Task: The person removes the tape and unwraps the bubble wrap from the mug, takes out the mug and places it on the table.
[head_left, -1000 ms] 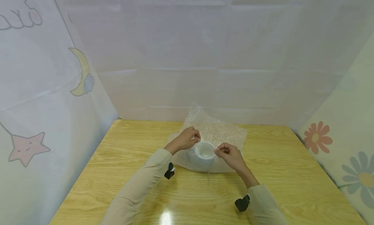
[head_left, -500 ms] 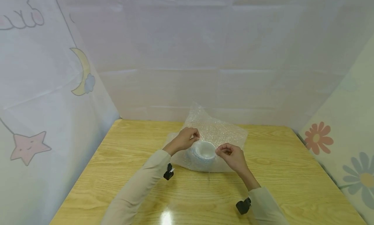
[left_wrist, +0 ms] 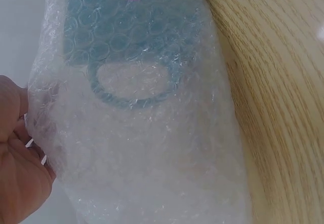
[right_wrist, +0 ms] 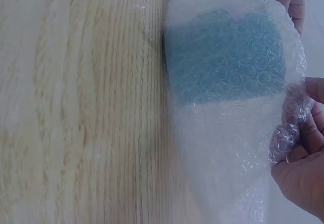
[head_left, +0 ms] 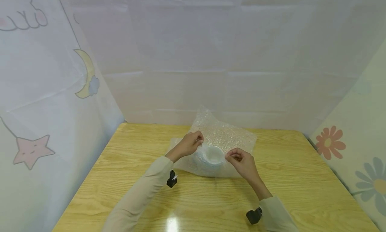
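A light-blue mug [head_left: 215,155] with a pale inside stands in a piece of clear bubble wrap [head_left: 226,136]. In the left wrist view its looped handle [left_wrist: 134,102] shows through the wrap [left_wrist: 152,168]. My left hand [head_left: 189,143] pinches the wrap's upper edge at the mug's far left. On the other side, my right hand [head_left: 243,161] pinches a gathered edge of the wrap close to the mug's rim. The right wrist view shows the right thumb and fingers [right_wrist: 304,168] on that bunched edge, with the mug's blue side [right_wrist: 228,62] behind the bubbles.
A wooden table [head_left: 120,178] lies under the wrap, which spreads toward the back wall [head_left: 187,58]. Printed side walls stand at left and right. A small black device [head_left: 172,179] sits by the left wrist, another black device [head_left: 254,216] by the right.
My hands have drawn slightly apart, the left going left and the right a little right, with the wrap's edges in their fingers. The head view has shifted a little.
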Motion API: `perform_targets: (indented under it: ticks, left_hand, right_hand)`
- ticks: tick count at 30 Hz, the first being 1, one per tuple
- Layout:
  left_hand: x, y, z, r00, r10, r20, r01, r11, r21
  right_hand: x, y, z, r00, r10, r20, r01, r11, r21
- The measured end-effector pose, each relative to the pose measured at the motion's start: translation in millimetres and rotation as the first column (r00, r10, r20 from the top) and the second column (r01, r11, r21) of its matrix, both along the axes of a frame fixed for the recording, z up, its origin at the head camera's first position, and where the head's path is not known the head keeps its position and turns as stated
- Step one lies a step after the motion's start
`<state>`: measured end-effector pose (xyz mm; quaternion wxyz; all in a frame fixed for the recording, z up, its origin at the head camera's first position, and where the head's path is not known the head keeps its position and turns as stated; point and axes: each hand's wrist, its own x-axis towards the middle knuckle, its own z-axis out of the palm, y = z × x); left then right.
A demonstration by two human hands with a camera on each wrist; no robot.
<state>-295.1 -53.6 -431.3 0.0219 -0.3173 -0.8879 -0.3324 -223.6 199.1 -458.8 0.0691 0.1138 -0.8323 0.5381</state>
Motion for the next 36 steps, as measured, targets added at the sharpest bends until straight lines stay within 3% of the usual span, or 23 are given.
perform_targets:
  ticks: [8,14,23,36]
  left_hand:
    - [1.3,-3.5,2.5,0.997,-0.024,0.074,0.023,1.0,0.018]
    - [2.9,-2.6,8.2,0.995,-0.056,0.08,0.053,0.998,0.035]
    - [1.8,-6.6,11.3,0.98,-0.047,0.194,0.038,0.998,0.049]
    - [7.8,-4.8,12.0,0.994,-0.066,0.087,0.063,0.997,0.039]
  right_hand:
    - [-3.3,2.6,1.2,0.997,0.062,0.037,-0.06,0.996,-0.061]
    - [-6.6,0.8,6.9,0.99,0.117,0.073,-0.113,0.992,-0.055]
    - [-5.2,1.6,10.2,0.982,0.149,0.113,-0.147,0.989,-0.027]
    - [-1.1,3.4,10.8,0.988,0.145,0.061,-0.144,0.989,-0.019]
